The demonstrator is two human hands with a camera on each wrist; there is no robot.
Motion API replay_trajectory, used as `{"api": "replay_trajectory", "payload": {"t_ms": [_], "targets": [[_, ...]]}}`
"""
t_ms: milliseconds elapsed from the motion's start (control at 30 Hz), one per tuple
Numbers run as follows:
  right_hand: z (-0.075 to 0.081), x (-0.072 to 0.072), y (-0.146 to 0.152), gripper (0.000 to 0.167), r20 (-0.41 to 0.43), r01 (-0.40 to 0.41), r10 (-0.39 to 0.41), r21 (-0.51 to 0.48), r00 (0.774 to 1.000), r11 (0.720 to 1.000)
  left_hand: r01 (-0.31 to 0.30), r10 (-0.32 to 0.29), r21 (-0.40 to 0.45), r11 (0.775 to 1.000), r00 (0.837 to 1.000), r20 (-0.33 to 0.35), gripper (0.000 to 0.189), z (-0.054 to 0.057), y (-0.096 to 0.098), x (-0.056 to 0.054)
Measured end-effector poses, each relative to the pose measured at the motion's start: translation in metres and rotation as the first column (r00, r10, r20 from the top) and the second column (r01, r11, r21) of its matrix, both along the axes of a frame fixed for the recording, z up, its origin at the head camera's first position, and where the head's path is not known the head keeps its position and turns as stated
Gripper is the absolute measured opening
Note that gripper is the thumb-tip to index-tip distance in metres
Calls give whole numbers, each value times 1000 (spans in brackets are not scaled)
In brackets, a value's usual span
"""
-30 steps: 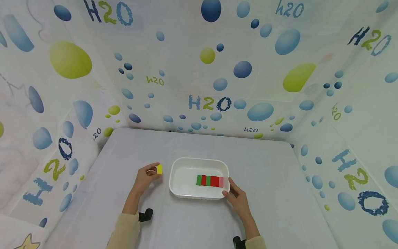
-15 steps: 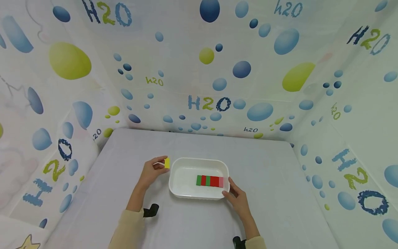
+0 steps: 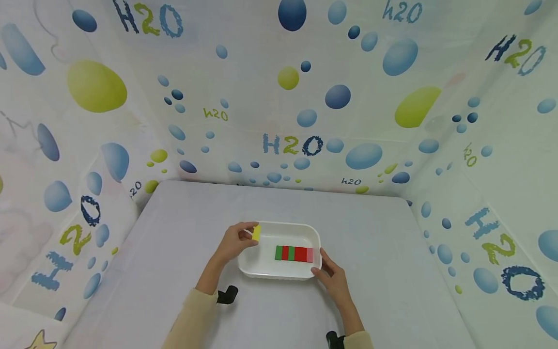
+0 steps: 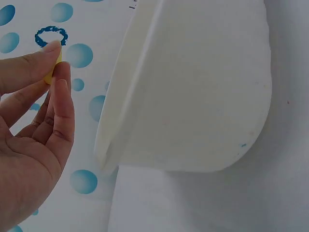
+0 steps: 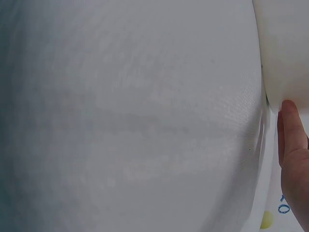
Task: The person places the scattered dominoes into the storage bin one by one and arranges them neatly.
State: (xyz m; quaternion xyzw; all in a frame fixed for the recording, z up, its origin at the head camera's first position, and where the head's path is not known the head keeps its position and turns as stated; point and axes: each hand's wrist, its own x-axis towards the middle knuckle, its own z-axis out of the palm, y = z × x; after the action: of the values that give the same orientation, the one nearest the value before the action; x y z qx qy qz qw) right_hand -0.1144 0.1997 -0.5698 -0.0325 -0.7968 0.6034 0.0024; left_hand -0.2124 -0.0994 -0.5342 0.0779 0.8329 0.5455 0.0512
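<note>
My left hand (image 3: 234,241) pinches a small yellow block (image 3: 256,233) between thumb and fingertips, over the left end of a white tray (image 3: 261,267). In the left wrist view most of the yellow block (image 4: 49,76) is hidden by the fingers, and the tray's outer wall (image 4: 203,92) stands beside the hand. Inside the tray lies a row of green, red and pink blocks (image 3: 294,253), side by side. My right hand (image 3: 334,280) holds the tray's right front corner between thumb and fingers. Fingers (image 5: 291,125) touch the tray's outer side in the right wrist view.
The tray stands on a table with a white cover (image 3: 370,232). Curtains (image 3: 244,87) printed with blue and green dots and lettering hang behind and at both sides. A black wrist mount (image 3: 227,294) shows below the left hand.
My left hand has carried the yellow block rightwards, from beside the tray to over its left end. The right hand and the row of blocks stay where they were.
</note>
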Motion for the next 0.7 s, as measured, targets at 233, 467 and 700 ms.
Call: {"api": "replay_trajectory", "payload": {"t_ms": [233,467,700], "targets": [[-17,-6,4,68,-3,9,-9,-16,1000,1000,33,-33,-42,999,999,13,52,-8,18,0],[-36,-11,8,69,-15,23,-23,-14,1000,1000,63,-62,-77,995,998,18,49,-18,27,-3],[-38,-11,7,68,-13,25,-25,-17,1000,1000,80,-75,-159,984,996,39,48,-22,37,-6]]}}
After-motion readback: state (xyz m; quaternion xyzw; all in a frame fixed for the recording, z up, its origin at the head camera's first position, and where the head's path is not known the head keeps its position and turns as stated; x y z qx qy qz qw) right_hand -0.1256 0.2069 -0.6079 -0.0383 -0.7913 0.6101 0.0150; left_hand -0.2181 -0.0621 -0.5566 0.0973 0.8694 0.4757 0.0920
